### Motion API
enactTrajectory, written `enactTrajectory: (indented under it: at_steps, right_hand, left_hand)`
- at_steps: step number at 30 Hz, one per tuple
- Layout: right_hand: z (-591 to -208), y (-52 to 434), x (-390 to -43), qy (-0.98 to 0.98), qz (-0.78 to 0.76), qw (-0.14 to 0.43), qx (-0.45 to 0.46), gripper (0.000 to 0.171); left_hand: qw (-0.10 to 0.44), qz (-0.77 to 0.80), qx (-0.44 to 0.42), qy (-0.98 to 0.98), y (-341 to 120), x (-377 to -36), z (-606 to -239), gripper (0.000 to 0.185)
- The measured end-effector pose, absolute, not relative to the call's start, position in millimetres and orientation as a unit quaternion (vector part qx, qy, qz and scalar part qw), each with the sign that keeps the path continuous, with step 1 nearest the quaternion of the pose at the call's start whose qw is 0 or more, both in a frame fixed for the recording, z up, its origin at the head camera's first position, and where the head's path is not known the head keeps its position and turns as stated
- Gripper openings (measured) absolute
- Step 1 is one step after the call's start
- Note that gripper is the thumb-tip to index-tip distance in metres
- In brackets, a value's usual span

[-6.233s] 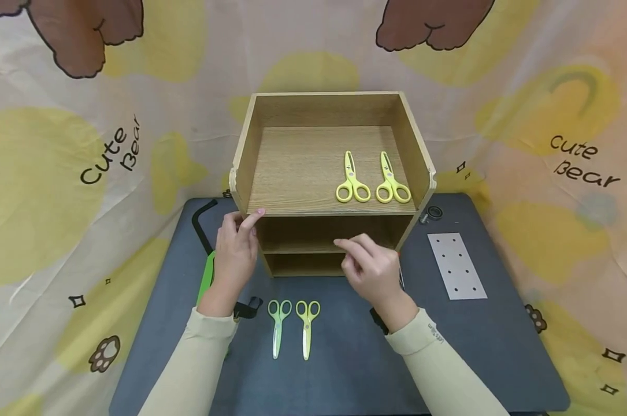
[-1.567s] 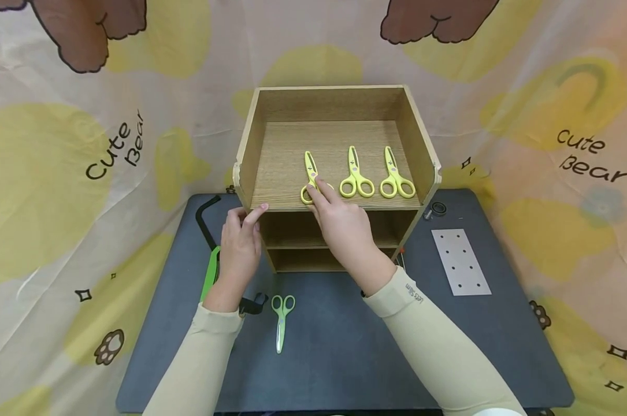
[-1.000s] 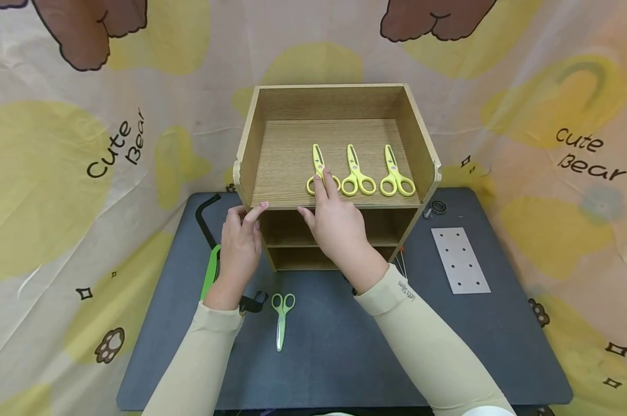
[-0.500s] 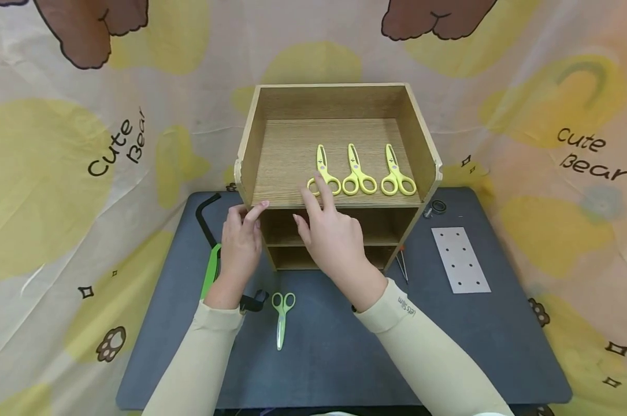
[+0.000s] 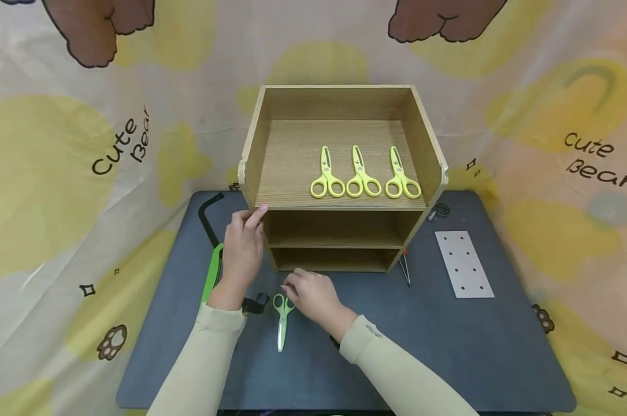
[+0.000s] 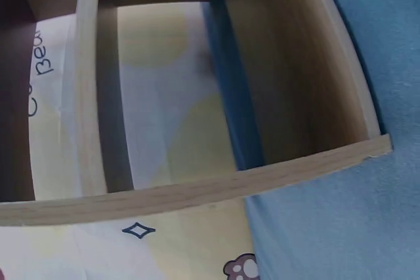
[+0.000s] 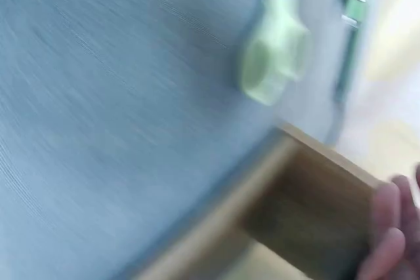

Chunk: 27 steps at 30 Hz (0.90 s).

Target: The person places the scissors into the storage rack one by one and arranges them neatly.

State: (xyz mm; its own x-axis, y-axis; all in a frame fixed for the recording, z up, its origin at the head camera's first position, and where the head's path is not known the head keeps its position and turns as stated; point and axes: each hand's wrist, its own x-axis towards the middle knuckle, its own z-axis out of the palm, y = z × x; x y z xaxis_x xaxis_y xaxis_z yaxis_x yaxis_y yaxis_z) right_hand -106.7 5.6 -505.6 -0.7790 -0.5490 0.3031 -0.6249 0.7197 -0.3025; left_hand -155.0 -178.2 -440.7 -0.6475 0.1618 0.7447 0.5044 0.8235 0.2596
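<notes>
A small wooden shelf unit [image 5: 344, 209] stands at the back of the table. On its top board lie three pairs of yellow scissors [image 5: 327, 173], side by side with blades pointing back. My left hand [image 5: 242, 245] holds the shelf's front left edge, thumb over the top board; in the left wrist view the hand is a blur at the top. One light green pair of scissors [image 5: 280, 326] lies on the table, handles toward the shelf. Just beside those handles hovers my right hand [image 5: 313, 294], fingers loosely bent. The right wrist view shows these fingers [image 7: 387, 227] apart from the scissors.
A green-handled tool with a black bent bar [image 5: 207, 222] lies left of the shelf. To the right are a white perforated plate [image 5: 464, 264], a black ring [image 5: 441, 210] and a thin metal tool [image 5: 405, 268]. Printed cloth [image 5: 313, 52] surrounds the table [image 5: 448, 358].
A third pair of yellow scissors was set on the top board and nudged right beside the others. My right hand then left it and came down to the green scissors. My left hand stayed.
</notes>
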Motion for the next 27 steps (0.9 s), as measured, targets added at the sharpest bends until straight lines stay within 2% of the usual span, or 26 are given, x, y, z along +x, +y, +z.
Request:
enactTrajectory:
  at_steps: [4, 8, 13, 16, 27]
  right_hand:
    - [-535.7, 5.8, -110.1, -0.930, 0.177, 0.047, 0.318, 0.015]
    - [-551.6, 2.6, -111.5, -0.932, 0.168, 0.013, 0.322, 0.033]
    - [-565.0, -9.9, -108.1, -0.949, 0.138, -0.067, 0.274, 0.060]
    - [-574.7, -15.1, -105.0, -0.956, 0.126, -0.089, 0.249, 0.069]
    - [-587.4, -20.9, -95.5, -0.953, 0.204, -0.070, 0.211, 0.051]
  left_hand:
    - [0.374, -0.214, -0.197, -0.881, -177.0, -155.8, -444.3, 0.072]
    - [0.370, -0.206, -0.195, -0.885, -177.3, -157.3, -446.6, 0.069]
    - [0.366, -0.210, -0.186, -0.888, -177.7, -155.9, -447.1, 0.067]
    - [0.369, -0.211, -0.182, -0.887, -177.9, -155.0, -447.4, 0.072]
    - [0.367, -0.210, -0.176, -0.889, -179.9, -153.9, -449.5, 0.075]
